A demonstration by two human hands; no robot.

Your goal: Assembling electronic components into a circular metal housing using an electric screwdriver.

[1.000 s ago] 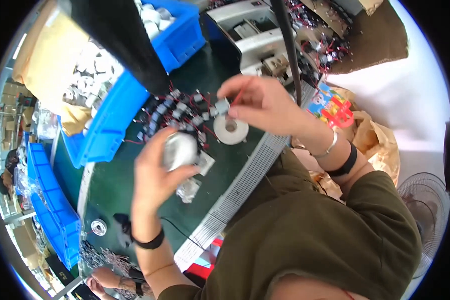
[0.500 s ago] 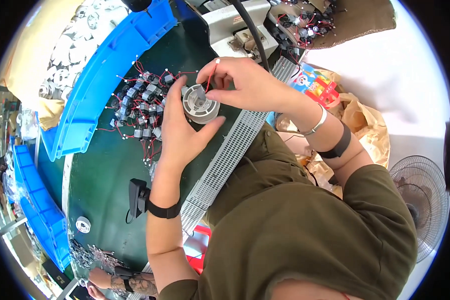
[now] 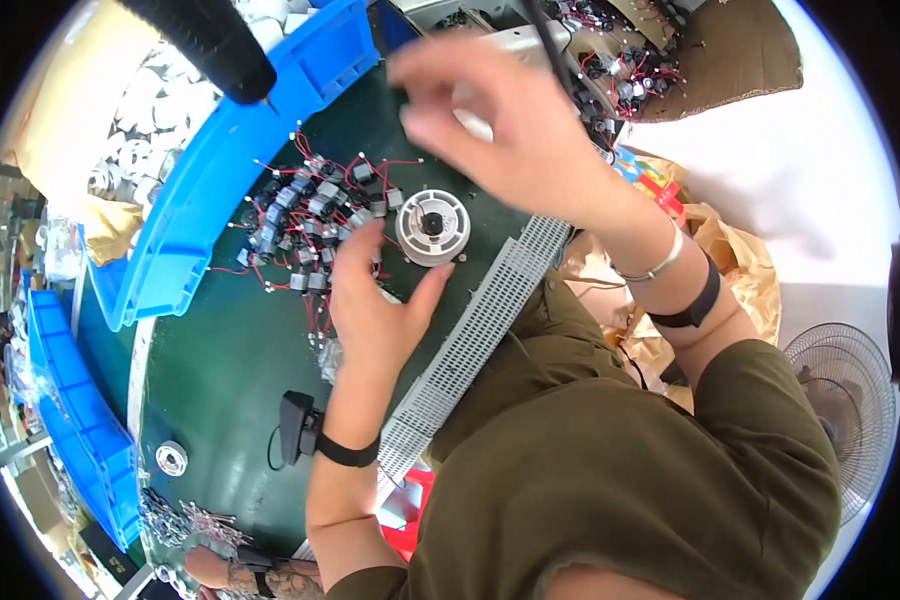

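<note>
A round white plastic housing (image 3: 454, 250) lies on the green work surface, a small black part in its centre. My left hand (image 3: 375, 310) is open beside it, thumb and fingers apart around its near left side; whether they touch it I cannot tell. My right hand (image 3: 515, 130) is raised above and to the right of the housing, blurred by motion, its thumb and forefinger apart and nothing visible between them. Left of the housing lies a heap of small grey-and-black motors (image 3: 295, 215) with red wires and white connectors.
A blue bin (image 3: 185, 200) of white plastic parts borders the far left. Over it hangs a black screwdriver (image 3: 215, 50). Perforated metal edging (image 3: 470, 315) runs along my side. Another white housing (image 3: 171, 458) lies lower left, near a co-worker's tattooed forearm (image 3: 285, 578). More motors fill a cardboard box (image 3: 635, 90).
My right hand has left the housing and moved up and away. The housing, earlier between both hands, now lies flat with a black part in its centre. The screwdriver shows further into view.
</note>
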